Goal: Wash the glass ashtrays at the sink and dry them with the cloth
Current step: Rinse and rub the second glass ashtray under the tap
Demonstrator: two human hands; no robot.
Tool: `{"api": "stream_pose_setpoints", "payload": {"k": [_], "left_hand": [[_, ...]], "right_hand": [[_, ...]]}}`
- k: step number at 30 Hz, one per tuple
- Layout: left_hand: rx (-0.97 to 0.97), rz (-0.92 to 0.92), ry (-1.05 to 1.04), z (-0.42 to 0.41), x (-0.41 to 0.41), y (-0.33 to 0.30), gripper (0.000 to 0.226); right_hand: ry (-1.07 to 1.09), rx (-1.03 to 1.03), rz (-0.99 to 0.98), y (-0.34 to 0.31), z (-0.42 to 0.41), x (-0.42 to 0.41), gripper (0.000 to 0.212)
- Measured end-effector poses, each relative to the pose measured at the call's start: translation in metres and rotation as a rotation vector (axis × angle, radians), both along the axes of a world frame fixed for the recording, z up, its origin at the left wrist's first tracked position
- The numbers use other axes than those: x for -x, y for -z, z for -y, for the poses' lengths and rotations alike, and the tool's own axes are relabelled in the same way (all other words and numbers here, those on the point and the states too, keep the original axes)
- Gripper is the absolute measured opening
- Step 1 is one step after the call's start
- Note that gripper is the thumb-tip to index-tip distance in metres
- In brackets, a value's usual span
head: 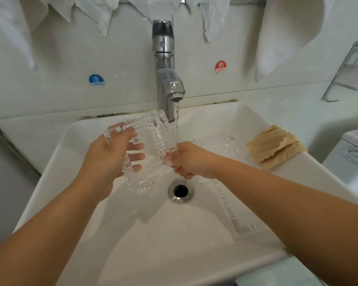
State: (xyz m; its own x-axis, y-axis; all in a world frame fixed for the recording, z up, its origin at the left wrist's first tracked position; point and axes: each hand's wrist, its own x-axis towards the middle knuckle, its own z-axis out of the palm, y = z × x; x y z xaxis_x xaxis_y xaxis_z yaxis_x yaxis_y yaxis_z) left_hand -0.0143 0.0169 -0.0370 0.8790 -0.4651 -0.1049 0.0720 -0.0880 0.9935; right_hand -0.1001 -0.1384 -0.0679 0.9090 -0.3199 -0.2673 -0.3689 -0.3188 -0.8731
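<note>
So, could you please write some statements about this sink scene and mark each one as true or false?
1. Water is running from the tap. True.
2. Both hands hold the same glass ashtray. True: the left hand grips its left side and the right hand its right corner.
3. The beige cloth hangs on the wall. False: it lies on the right rim of the sink.
4. The drain is closed with a plug. False: the hole is open.
5. A second ashtray lies in the basin, under the right forearm. True.
6. The red HOT sticker is left of the tap. False: it is on the right.
</note>
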Motion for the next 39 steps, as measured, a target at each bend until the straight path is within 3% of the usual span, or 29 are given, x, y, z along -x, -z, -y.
{"api": "stream_pose_setpoints", "payload": {"k": [4, 7, 10, 18, 20, 23, 25, 27, 30, 34, 36, 39], "left_hand": [[0.012, 0.061, 0.022, 0.001, 0.002, 0.002, 0.012], [0.022, 0.036, 0.031, 0.002, 0.002, 0.003, 0.020], [0.025, 0.018, 0.038, 0.003, -0.001, 0.005, 0.027], [0.006, 0.001, 0.028, 0.008, -0.001, 0.008, 0.043], [0.002, 0.002, 0.017, 0.010, 0.000, 0.007, 0.041], [-0.018, -0.004, 0.003, 0.014, 0.002, 0.004, 0.040], [-0.027, -0.001, 0.000, 0.016, 0.001, 0.002, 0.041], [-0.054, 0.036, -0.002, 0.018, -0.001, -0.005, 0.041], [-0.103, 0.125, -0.010, 0.020, -0.007, -0.019, 0.043], [-0.154, 0.304, 0.051, 0.029, -0.004, -0.032, 0.041], [-0.152, 0.343, 0.069, 0.033, 0.001, -0.034, 0.040], [-0.135, 0.320, 0.034, 0.035, 0.001, -0.029, 0.040]], "right_hand": [[-0.005, -0.151, -0.027, -0.001, 0.002, 0.005, 0.008], [0.069, 0.127, 0.020, -0.001, 0.004, 0.006, 0.039], [0.112, 0.250, 0.046, -0.001, 0.003, 0.002, 0.044], [0.077, -0.281, -0.033, -0.005, 0.012, 0.004, 0.006], [0.089, -0.168, -0.028, -0.004, 0.013, 0.005, 0.010], [0.112, 0.182, -0.013, -0.003, 0.014, 0.003, 0.042], [0.126, 0.280, 0.002, -0.003, 0.014, 0.001, 0.050], [0.134, 0.156, 0.016, -0.002, 0.012, -0.001, 0.041], [0.101, -0.187, 0.024, -0.002, 0.011, -0.004, 0.015], [0.093, -0.474, -0.020, -0.006, 0.012, -0.002, 0.018], [0.106, -0.371, -0.010, -0.008, 0.011, 0.001, 0.005], [0.117, -0.001, 0.027, -0.007, 0.011, 0.004, 0.033]]}}
